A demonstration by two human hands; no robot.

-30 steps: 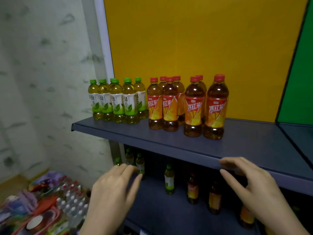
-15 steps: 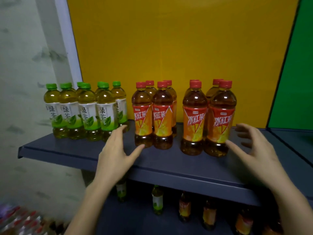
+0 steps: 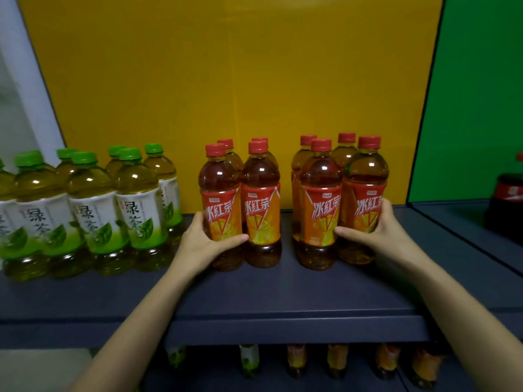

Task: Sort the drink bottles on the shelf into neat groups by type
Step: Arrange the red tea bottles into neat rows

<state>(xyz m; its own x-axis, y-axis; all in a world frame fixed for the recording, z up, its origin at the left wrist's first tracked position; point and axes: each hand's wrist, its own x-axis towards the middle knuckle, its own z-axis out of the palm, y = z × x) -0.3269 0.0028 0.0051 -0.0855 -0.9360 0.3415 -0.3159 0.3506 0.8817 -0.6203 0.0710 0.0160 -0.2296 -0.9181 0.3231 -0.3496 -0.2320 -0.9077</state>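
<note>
On the dark blue shelf point(image 3: 283, 295) stand two clusters of red-capped iced tea bottles with orange labels. My left hand point(image 3: 202, 243) grips the front left bottle point(image 3: 219, 193) of the left cluster, thumb across its front. My right hand point(image 3: 377, 236) grips the front right bottle point(image 3: 366, 190) of the right cluster. A gap separates the two clusters. Further left stands a group of green-capped green tea bottles point(image 3: 93, 210) with white and green labels.
A yellow back panel point(image 3: 240, 80) rises behind the bottles, a green panel point(image 3: 478, 94) to the right. A dark cola bottle point(image 3: 506, 202) stands on the neighbouring shelf at right. More bottles point(image 3: 336, 360) stand on the lower shelf.
Both hands rose from the shelf's front edge to the red tea bottles and closed round the outer front ones. The camera moved closer and right.
</note>
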